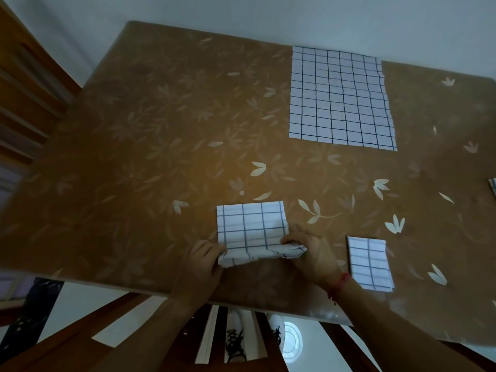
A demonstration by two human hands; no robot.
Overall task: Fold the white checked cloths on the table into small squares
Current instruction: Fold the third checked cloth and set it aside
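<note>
**Both hands pinch the near edge of a half-folded cloth**

The person's left hand point(201, 260) and right hand point(312, 252) both grip the half-folded cloth point(251, 226), which lies near the front edge of the table point(134, 157), about midway along it. The left hand's fingers curl round the cloth's near left corner. The right hand's fingers and thumb pinch the near right corner, where the fabric bunches and lifts off the tabletop. The far part of this cloth lies flat, its far edge straight.

Just to the right of the right hand, a small folded cloth point(369, 264) lies flat on the table as a neat rectangle, apart from the hand. Well beyond both, toward the far edge, a large unfolded cloth point(341, 98) lies spread flat; its right edge looks layered, so it may be more than 1 piece. A sliver of another checked cloth point(493, 186) shows at the right border of the view.

A red string bracelet point(341, 283) circles the right wrist. The table wears a brown leaf-patterned cover. A wooden chair point(24, 89) stands at the left, and 2 laced shoes point(236, 340) show below the table's front edge.
</note>
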